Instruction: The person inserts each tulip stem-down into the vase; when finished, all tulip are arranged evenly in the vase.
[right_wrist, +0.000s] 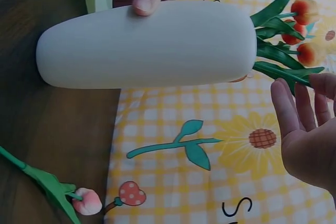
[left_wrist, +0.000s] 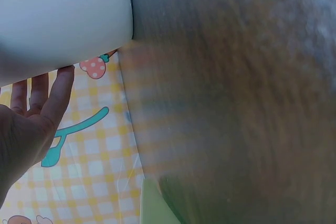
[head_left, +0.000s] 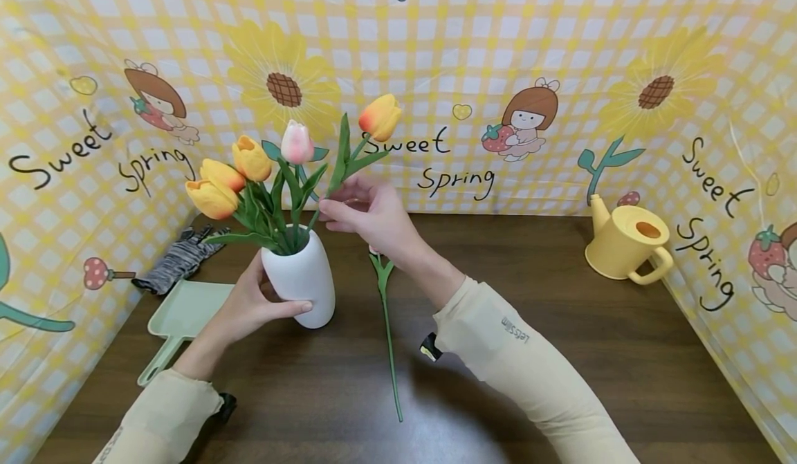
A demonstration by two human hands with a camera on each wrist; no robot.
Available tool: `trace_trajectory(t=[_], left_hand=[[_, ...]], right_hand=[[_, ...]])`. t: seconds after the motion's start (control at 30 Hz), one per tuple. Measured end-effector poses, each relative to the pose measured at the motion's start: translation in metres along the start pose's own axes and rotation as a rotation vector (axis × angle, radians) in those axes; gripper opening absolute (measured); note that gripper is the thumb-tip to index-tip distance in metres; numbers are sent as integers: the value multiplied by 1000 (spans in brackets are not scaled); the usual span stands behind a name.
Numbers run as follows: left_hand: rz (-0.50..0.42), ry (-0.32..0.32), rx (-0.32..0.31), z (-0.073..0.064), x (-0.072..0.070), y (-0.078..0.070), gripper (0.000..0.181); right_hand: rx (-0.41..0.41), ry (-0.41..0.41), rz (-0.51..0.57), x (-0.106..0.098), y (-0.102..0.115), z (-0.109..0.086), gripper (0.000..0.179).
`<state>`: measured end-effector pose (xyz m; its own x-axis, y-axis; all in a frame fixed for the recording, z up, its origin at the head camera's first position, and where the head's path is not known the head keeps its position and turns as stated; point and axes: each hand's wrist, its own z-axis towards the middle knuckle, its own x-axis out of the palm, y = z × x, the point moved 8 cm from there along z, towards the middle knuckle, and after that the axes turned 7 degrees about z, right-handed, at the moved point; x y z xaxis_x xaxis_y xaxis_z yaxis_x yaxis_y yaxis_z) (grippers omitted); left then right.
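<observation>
on table: one vase (head_left: 301,281) (five tulips (head_left: 252,159)); one tulip lying (head_left: 386,312)

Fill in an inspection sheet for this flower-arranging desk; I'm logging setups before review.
Surface: dark wooden table, bare in front.
Job's things: white vase upright with tulips; orange tulip held above it; spare tulip lying flat.
Clutter: green tray, grey glove, yellow watering can.
Hands: left hand holds the vase; right hand pinches the orange tulip's stem.
Cables: nothing seen.
Surroundings: yellow checked backdrop on three sides.
</observation>
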<state>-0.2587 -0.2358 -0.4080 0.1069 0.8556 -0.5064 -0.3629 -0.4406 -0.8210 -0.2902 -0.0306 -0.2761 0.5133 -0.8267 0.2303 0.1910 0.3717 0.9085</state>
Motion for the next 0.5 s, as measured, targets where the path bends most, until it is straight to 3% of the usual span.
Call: trace_trajectory(t=[0.3,0.5], left_hand=[[-6,8,-7,1,1,-1,99],[5,5,-8,1,1,0,100]], right_hand=[[-38,37,-217,3,-9,2,12],[-8,47,-257,7,-17,3,15]])
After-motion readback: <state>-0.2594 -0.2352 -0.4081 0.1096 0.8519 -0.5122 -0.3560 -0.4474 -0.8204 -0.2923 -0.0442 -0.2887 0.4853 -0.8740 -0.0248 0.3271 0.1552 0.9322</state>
